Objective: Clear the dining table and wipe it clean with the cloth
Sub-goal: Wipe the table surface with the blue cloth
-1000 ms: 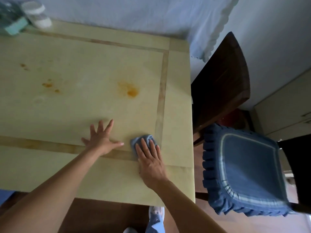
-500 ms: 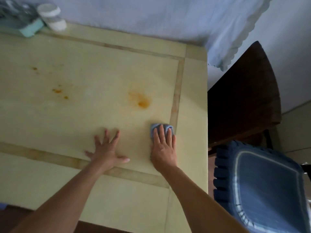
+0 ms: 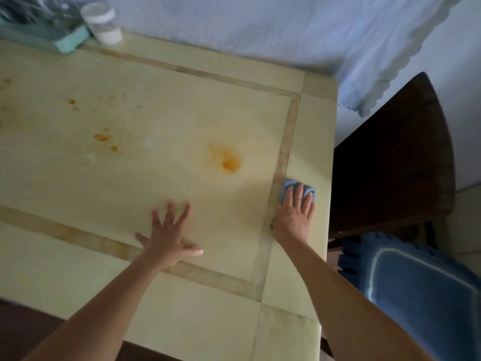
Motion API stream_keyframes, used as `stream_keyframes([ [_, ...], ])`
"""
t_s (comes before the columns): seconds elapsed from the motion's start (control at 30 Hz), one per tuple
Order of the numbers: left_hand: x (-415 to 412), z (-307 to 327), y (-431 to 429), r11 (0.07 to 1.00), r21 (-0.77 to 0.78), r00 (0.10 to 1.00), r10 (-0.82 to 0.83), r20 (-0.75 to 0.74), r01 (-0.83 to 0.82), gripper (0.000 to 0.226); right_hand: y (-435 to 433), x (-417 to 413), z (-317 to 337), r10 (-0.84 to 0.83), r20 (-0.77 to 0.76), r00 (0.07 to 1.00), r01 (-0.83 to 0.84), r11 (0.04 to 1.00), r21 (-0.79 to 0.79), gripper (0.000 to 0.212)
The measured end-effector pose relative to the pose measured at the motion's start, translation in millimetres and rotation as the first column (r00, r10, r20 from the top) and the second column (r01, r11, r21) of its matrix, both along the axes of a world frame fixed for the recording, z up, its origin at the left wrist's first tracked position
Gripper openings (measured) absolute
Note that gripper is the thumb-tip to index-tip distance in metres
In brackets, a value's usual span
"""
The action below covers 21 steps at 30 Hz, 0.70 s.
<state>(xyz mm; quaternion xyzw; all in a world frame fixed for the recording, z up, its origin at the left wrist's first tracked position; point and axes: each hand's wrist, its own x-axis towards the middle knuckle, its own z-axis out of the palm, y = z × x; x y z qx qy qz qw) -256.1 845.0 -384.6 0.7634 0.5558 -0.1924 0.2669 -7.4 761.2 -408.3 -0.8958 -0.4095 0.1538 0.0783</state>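
The pale yellow dining table [image 3: 109, 194] fills most of the view. A small blue-grey cloth [image 3: 288, 185] lies near its right edge, and my right hand [image 3: 294, 217] presses flat on it with straight fingers. My left hand [image 3: 168, 237] rests flat on the tabletop with fingers spread, left of the cloth. An orange stain [image 3: 229, 162] marks the table above and between the hands. Smaller orange spots [image 3: 102, 138] lie further left.
A white-lidded jar [image 3: 101, 23] and a teal tray [image 3: 66, 40] stand at the far left corner. A light blue curtain [image 3: 260, 27] hangs behind the table. A dark wooden chair [image 3: 390, 162] with a blue cushion [image 3: 421, 290] stands right of the table.
My right hand has slid the cloth further away and to the right, onto the table's border strip. My left hand has stayed flat in about the same place.
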Motion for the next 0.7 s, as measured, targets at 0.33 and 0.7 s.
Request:
stream_keyframes([
  [0.33, 2, 6, -1, 1.0, -0.002, 1.0, 0.014, -0.018, -0.014, 0.111, -6, -58, -9, 0.704, 0.035, 0.709, -0.705, 0.709, 0.022, 0.078],
  [0.7, 13, 34, 76, 0.949, 0.178, 0.965, -0.251, -0.078, 0.261, 0.1, 35, 3, 2, -0.09, -0.01, 0.996, 0.09, 0.996, 0.022, 0.068],
])
